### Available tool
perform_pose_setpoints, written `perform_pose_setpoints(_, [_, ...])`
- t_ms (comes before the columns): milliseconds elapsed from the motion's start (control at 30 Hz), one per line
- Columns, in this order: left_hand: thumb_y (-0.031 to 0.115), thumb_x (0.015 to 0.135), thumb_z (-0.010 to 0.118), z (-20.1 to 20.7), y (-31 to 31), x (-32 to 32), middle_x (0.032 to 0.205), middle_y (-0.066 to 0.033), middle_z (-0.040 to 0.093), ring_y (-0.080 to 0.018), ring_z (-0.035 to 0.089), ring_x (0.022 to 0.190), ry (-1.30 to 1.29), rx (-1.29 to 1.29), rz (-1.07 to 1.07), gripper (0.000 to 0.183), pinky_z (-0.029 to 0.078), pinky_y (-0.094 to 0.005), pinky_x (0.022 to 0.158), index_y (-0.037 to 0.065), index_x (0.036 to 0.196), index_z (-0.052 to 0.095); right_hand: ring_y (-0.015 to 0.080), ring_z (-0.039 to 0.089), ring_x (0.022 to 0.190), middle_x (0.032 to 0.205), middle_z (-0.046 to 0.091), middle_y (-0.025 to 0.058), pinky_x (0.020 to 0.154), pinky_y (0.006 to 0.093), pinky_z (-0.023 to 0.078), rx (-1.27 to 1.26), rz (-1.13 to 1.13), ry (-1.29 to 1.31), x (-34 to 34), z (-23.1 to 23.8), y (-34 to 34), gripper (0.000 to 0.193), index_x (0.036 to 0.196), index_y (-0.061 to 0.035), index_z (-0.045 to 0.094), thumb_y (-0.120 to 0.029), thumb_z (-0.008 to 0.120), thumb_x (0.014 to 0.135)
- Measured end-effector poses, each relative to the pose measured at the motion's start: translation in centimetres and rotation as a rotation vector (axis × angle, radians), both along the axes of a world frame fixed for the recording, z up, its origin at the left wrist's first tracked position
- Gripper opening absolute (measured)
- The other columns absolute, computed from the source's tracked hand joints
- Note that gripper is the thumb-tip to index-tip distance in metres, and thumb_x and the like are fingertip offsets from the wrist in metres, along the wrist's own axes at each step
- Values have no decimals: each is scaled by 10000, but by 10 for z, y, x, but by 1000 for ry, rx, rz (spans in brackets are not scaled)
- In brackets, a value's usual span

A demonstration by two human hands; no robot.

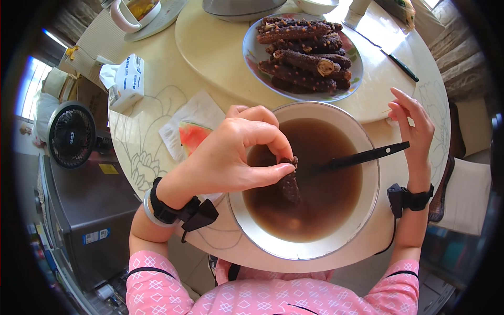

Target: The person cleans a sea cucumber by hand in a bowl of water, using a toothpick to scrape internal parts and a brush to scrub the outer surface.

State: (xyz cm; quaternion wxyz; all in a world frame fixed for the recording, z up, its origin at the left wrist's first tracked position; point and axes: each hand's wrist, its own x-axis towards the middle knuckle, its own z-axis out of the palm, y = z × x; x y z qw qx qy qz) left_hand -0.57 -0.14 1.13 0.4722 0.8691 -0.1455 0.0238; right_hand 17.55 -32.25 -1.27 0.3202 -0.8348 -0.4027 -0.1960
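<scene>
My left hand is over a white basin of murky brown liquid. Between its thumb and fingertips it pinches a dark, bumpy sea cucumber, whose lower end hangs at the liquid. A black-handled utensil leans on the basin's right rim, its other end hidden under the liquid. To the right of the basin my right hand is raised, open, with its fingers apart and nothing visible in it. Beyond the basin, a flowered plate carries several dark, knobbly sea cucumbers in a pile.
A tissue box stands at the left of the round table. Nearer, a watermelon slice lies on a white tissue. A slim dark green-handled tool rests at the far right. A black fan is off to the left.
</scene>
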Motion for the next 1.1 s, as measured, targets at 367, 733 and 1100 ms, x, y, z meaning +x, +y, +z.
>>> perform_pose_setpoints(367, [93, 765, 849, -1, -5, 0, 984, -40, 624, -199, 574, 1003, 6, 21, 24, 159, 424, -321, 938, 86, 890, 751, 155, 707, 807, 1010, 760, 156, 734, 254, 563, 490, 39, 281, 13, 13, -32, 125, 1049, 42, 710, 71, 687, 929])
perform_pose_setpoints(733, [94, 767, 835, 0, -3, 1, 1002, -43, 609, -218, 546, 1027, -51, 131, 32, 168, 412, -332, 949, 96, 896, 727, 122, 603, 709, 869, 706, -17, 667, 324, 376, -184, 621, -33, -101, 46, 42, 285, 895, -96, 778, -180, 738, 625])
perform_pose_setpoints(1100, [80, 751, 832, 6, -2, -3, 992, -44, 588, -218, 547, 1015, -22, 150, -4, 159, 407, -334, 936, 94, 878, 737, 95, 591, 633, 927, 790, -13, 624, 275, 357, -9, 550, 104, -105, 34, 47, 155, 910, -123, 785, -150, 770, 758])
